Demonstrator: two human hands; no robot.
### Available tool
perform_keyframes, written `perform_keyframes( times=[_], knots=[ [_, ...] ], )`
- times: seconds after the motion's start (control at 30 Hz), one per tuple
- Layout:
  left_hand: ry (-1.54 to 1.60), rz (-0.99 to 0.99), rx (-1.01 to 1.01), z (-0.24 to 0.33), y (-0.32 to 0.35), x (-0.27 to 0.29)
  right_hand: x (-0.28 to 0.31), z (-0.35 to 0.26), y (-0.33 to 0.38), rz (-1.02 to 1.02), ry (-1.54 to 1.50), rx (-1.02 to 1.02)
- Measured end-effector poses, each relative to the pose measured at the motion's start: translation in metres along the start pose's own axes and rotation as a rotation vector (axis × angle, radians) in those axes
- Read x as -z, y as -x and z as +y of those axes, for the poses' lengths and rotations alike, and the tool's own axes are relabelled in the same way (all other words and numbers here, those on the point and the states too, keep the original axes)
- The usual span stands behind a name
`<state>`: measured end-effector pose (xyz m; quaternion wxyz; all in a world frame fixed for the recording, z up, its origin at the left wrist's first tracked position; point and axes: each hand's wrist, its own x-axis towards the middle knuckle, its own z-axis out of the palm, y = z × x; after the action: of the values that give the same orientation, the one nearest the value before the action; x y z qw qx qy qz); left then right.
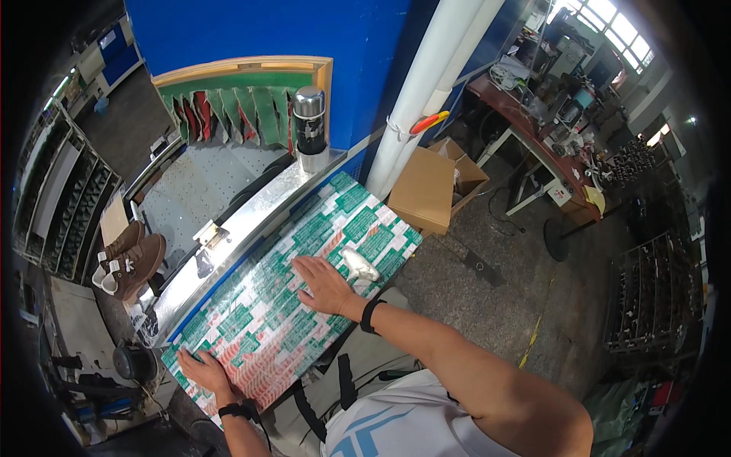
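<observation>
Both hands rest on a long board covered in green, white and red patterned pieces under a shiny surface. My left hand lies flat near the board's lower left end, fingers stretched out. Toward the board's right half, my right hand is also flat with its fingers spread, holding nothing. Just beyond the right hand sits a crumpled white bundle, perhaps cloth or plastic; its kind is unclear. A dark band circles each wrist.
Behind the board runs a metal ledge carrying a steel-topped flask. Brown shoes stand at the left. Green and red flaps hang in a framed opening. A white pipe, cardboard box and cluttered table are to the right.
</observation>
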<state>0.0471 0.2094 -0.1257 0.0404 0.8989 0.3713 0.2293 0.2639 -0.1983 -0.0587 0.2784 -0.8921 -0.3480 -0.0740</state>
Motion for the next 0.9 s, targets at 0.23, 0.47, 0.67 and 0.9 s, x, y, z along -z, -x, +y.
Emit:
perform_keyframes(
  times=[0.23, 0.47, 0.67, 0.9],
  knots=[
    [-0.020, -0.003, 0.018, 0.002, -0.001, 0.016, -0.012, -0.002, 0.005, 0.044, 0.011, 0.022],
    [0.129, -0.007, 0.027, 0.023, -0.002, -0.004, 0.001, 0.021, 0.003, 0.144, -0.104, 0.077],
    [0.092, 0.033, -0.005, 0.025, -0.003, 0.021, 0.003, 0.004, -0.006, 0.142, -0.061, 0.071],
    [0.095, -0.002, 0.011, 0.022, -0.002, 0.026, -0.002, 0.001, -0.005, 0.126, -0.058, 0.081]
  ],
)
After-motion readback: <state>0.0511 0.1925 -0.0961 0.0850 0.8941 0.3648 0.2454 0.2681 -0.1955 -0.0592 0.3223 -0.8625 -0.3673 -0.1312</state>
